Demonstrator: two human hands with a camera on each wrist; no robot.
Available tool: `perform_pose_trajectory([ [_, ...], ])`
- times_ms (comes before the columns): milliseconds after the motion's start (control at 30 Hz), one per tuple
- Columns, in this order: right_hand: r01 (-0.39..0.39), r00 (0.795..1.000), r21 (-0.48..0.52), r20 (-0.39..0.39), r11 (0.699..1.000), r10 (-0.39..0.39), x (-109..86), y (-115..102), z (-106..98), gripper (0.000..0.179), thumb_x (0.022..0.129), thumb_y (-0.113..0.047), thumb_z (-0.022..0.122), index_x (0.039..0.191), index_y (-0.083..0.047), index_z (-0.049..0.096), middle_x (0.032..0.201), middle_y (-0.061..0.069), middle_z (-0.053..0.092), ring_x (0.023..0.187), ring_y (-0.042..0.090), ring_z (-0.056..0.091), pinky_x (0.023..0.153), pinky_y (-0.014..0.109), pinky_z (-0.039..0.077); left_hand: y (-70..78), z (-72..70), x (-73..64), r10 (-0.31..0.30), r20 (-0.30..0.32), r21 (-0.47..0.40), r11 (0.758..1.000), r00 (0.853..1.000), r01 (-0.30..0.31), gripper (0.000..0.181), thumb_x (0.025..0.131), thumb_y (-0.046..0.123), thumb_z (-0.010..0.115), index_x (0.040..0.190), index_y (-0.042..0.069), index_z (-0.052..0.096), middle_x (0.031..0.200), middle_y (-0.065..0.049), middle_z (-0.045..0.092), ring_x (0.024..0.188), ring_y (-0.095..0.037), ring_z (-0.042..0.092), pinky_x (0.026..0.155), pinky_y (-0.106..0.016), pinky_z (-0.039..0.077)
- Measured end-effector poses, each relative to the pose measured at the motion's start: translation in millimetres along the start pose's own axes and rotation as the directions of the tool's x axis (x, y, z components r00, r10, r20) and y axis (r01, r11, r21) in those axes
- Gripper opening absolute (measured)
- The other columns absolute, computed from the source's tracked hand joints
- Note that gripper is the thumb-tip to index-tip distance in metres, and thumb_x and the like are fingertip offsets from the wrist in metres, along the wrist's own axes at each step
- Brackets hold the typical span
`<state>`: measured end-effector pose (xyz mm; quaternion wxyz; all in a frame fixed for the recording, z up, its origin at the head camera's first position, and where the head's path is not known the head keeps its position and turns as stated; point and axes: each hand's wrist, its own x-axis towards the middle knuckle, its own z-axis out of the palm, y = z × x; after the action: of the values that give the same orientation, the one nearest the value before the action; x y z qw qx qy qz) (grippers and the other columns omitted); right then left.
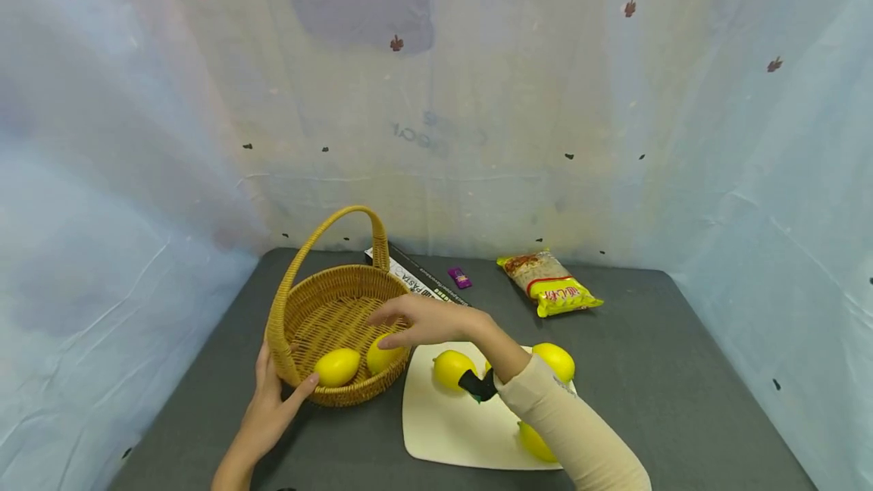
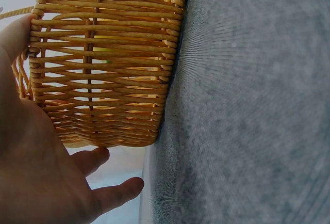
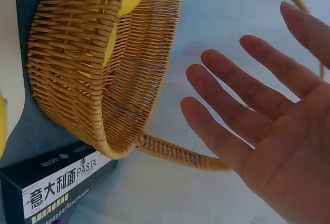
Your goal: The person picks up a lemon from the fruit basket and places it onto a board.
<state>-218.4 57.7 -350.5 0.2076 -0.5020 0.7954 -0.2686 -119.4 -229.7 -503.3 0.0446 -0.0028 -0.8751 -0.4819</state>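
Note:
A wicker basket [image 1: 344, 398] with a tall arched handle stands left of centre. Two lemons, a left lemon [image 1: 337, 367] and a right lemon [image 1: 383, 357], lie inside it. My left hand [image 1: 267, 408] holds the basket's near left rim, thumb over the edge; in the left wrist view two fingertips extend free past the wicker side. Above the basket's right side is my right hand [image 1: 426, 320], fingers spread and palm empty, as the right wrist view shows. Several more lemons [image 1: 453, 370] rest on a white cutting board [image 1: 436, 430], partly hidden by my right arm.
Behind the basket lies a black pasta box [image 3: 62, 182]. A small purple packet [image 1: 460, 278] is beside it. Farther right sits a yellow noodle bag [image 1: 549, 283]. The grey table [image 1: 682, 400] is backed by a pale curtain [image 1: 436, 97].

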Motion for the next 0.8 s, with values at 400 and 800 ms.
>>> perform_pose_trajectory([
  [400, 0.003, 0.983, -0.040, 0.183, 0.999, 0.005, 70.9, 15.1, 7.1, 0.040, 0.097, -0.021, 0.068, 0.133, -0.003, 0.063, 0.129, 0.009, 0.065, 0.114, 0.018, 0.063, 0.090, 0.017, 0.047, -2.0, 0.5, 0.5, -0.031, 0.015, -0.007, 0.999, 0.999, 0.031, 0.099, 0.100, 0.039, 0.061, 0.154, 0.042, -0.021, 0.160, -0.003, -0.030, 0.142, -0.059, 0.007, 0.096, -0.081, 0.021],
  [800, -0.166, 0.897, -0.088, 0.400, 0.982, 0.187, 107.4, 21.9, 9.7, 0.038, 0.096, -0.029, 0.069, 0.127, -0.009, 0.069, 0.120, -0.002, 0.067, 0.108, 0.012, 0.062, 0.091, 0.027, 0.051, -1.1, 0.0, -0.4, -0.017, 0.002, -0.007, 1.000, 1.000, 0.017, 0.099, 0.099, 0.038, 0.062, 0.154, 0.045, -0.020, 0.161, -0.002, -0.029, 0.142, -0.059, 0.008, 0.095, -0.082, 0.021],
])
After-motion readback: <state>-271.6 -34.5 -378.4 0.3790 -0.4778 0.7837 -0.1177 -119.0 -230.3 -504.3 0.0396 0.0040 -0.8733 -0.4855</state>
